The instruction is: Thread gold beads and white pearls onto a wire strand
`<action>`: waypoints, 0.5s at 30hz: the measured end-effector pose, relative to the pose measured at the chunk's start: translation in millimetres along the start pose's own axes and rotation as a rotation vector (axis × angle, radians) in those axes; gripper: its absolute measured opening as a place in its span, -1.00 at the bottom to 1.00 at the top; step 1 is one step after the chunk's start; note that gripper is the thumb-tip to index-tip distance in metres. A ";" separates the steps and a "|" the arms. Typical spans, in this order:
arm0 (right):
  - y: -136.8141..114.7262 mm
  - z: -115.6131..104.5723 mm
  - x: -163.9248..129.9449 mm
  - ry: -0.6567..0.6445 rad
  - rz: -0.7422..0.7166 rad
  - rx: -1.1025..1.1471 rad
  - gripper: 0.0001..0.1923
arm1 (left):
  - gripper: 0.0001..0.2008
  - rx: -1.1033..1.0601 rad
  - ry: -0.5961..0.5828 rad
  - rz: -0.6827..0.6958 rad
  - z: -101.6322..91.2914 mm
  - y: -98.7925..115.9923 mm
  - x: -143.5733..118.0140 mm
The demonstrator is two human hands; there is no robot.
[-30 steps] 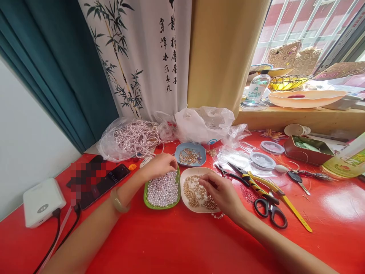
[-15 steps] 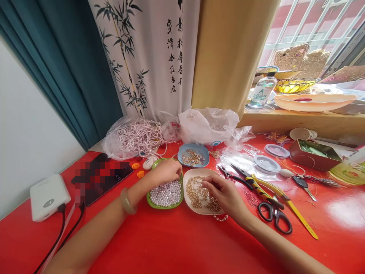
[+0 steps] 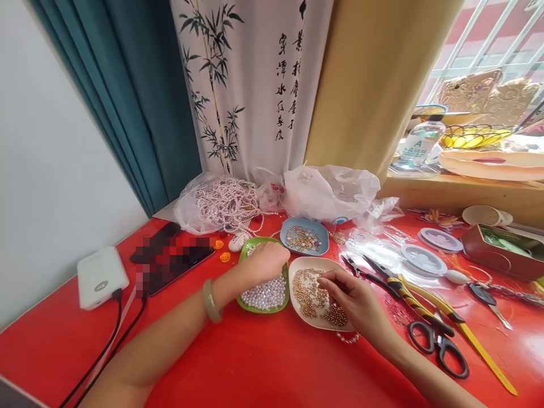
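At lower centre, the left hand (image 3: 266, 263), finger grip hidden, has shifted toward the green rounded-square tray's (image 3: 263, 310) right rim, nearer the right hand (image 3: 356, 296), whose fingers press together above round gold beads (image 3: 302, 292).

We look from the head, forward and down. The red table (image 3: 238, 368) is near us, the printed curtain (image 3: 259, 68) farther.
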State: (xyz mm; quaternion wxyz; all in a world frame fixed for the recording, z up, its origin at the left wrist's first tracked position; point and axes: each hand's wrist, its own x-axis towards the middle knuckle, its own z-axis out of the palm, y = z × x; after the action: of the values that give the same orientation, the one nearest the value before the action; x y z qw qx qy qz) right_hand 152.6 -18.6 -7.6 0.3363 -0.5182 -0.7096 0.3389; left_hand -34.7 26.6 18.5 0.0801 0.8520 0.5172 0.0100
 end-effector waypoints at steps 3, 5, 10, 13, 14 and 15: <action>-0.1 -0.3 0.7 -0.009 0.006 -0.007 -0.73 | -0.80 0.004 0.038 -0.005 -1.6 2.1 -0.7; 1.2 -0.3 1.1 -0.014 0.019 -0.013 -0.72 | -0.81 -0.031 0.083 -0.001 -2.3 3.9 -0.5; 6.3 1.3 1.1 -0.017 0.071 -0.024 -0.70 | -0.85 -0.243 0.196 0.048 -0.6 13.7 2.6; 9.5 1.9 1.1 -0.025 0.084 -0.008 -0.70 | -0.95 -0.625 0.172 0.088 4.8 20.7 7.1; 10.4 1.8 1.3 -0.030 0.087 0.007 -0.70 | -0.97 -0.770 0.149 0.108 7.1 22.5 8.9; 11.2 1.6 1.5 -0.033 0.089 0.026 -0.71 | -0.96 -0.907 0.127 0.120 9.6 23.9 10.7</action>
State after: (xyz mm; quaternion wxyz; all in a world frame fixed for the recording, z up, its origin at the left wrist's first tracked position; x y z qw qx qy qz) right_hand 156.6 -14.7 -17.6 0.3159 -0.5394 -0.6867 0.3711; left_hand -7.8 24.0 11.9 0.4121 0.7570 0.4144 0.2921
